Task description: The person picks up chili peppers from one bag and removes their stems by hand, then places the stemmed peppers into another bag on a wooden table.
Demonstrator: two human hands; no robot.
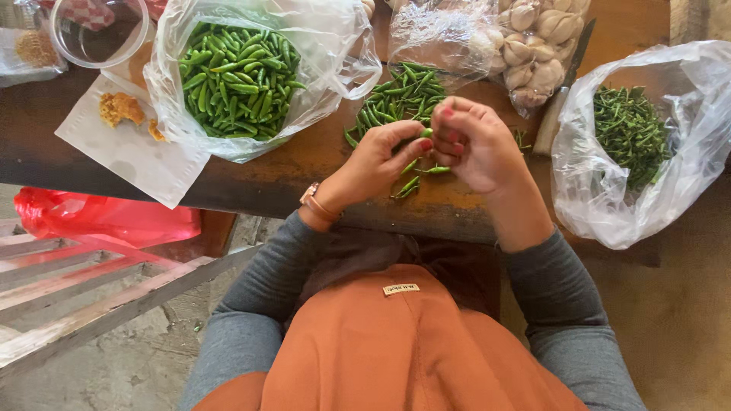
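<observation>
Crowding worn wooden table (289, 183): chilli bags (240, 72), hands (426, 152), concrete floor (129, 365) below.

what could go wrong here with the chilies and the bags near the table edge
1. A few loose green chilies lie near the table edge under the hands; a nudge might drop them.
2. The left hand and right hand pinch a chili bare, so sap could sting the skin.

I see green chillies (237, 80) in clear bags (320, 46), dark brown worktop (251, 183), red bag (106, 217), pale garlic (533, 46), red-painted nails on the left hand (373, 164), grey sleeves (251, 304), orange apron (388, 350).
</observation>
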